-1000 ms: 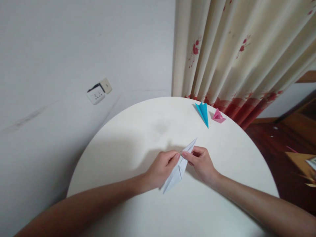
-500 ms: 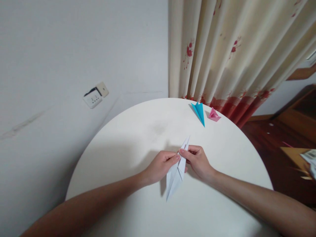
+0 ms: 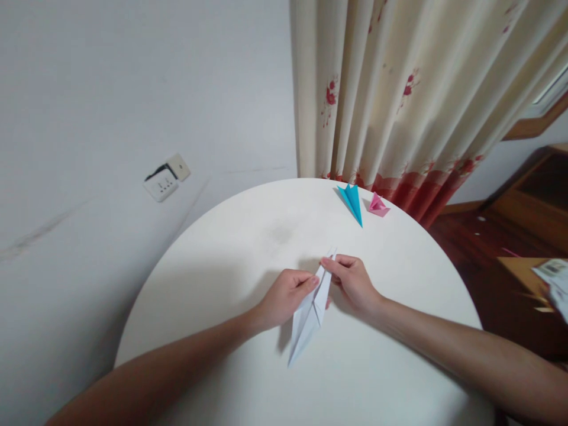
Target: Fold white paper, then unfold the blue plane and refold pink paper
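White folded paper, long and narrow with a sharp point at the lower end (image 3: pixel 307 319), sits between our two hands above the middle of a round, white, smooth-topped table (image 3: pixel 239 228). Our left hand (image 3: pixel 288 299) is closed on its left edge, thumb lying on the upper face. Our right hand (image 3: pixel 355 285) pinches it close to the upper tip, thumb on top and fingers behind. We see the two thumbs near each other, with a small gap between them. The lower point slants down toward us, and we cannot tell whether it touches the tabletop. A crease and a small triangular flap show on its right side.

Near the far rim we have a bright blue, fan-ended folded paper piece (image 3: pixel 352 204), its point turned our way, and just right of it, apart, a small pink folded paper piece (image 3: pixel 378 206). Behind them hangs a cream cloth curtain with red flowers and a red lower band (image 3: pixel 381 100). To our left, a white plastic socket plate (image 3: pixel 161 186) is fixed to the pale wall (image 3: pixel 133 77).
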Demonstrator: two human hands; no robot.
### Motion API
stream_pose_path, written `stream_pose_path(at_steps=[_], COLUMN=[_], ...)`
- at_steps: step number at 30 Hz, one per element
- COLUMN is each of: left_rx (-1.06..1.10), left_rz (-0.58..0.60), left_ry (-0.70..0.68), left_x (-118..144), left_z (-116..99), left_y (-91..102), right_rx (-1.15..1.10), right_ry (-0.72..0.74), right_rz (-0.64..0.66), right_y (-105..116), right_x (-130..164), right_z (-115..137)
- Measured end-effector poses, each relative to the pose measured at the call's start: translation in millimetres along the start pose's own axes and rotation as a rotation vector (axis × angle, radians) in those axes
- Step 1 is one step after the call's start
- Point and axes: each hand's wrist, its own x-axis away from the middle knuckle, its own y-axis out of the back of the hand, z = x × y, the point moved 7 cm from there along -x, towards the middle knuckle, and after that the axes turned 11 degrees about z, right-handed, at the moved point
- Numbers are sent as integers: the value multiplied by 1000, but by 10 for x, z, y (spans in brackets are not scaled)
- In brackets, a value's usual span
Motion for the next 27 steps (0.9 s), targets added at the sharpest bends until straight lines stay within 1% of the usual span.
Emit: stream_pose_path(at_steps=[3, 6, 7, 9, 10, 12, 14, 15, 17, 20, 24, 26, 27], left_rx=[42, 68, 67, 49, 30, -39, -129, -161, -166, -80, 29, 75, 94], left_rz=[24, 30, 16, -48, -94, -192, -269, -288, -266, -159, -37, -17, -13], left_ry=[35, 48, 42, 15, -5, -40, -65, -65, -42, 6, 9, 28, 39], left_x=[4, 0, -5, -17, -21, -20, -9, -4, -8, -27, -34, -28, -24], left_z=[12, 45, 53, 61, 58, 39, 6, -6, -5, 29, 52, 73, 80], left_y=[-23, -31, -18, 40, 82, 172, 240, 257, 250, 182, 94, 79, 77], right_rx=[24, -1, -26, -88, -106, -75, 30, 83, 156, 191, 174, 159, 144], right_ry=[17, 30, 20, -37, -72, -129, -137, -125, -87, -47, -33, -42, -61], right_rz=[-44, -80, -84, -76, -59, 27, 150, 184, 189, 127, 66, 41, 54], right_y=[114, 197, 207, 188, 155, 34, -118, -172, -220, -199, -132, -101, -106], right_x=[-67, -123, -133, -130, -115, -71, -20, 4, 33, 40, 27, 25, 23], right_z=[48, 115, 122, 91, 60, -1, -33, -34, -5, 81, 146, 131, 106])
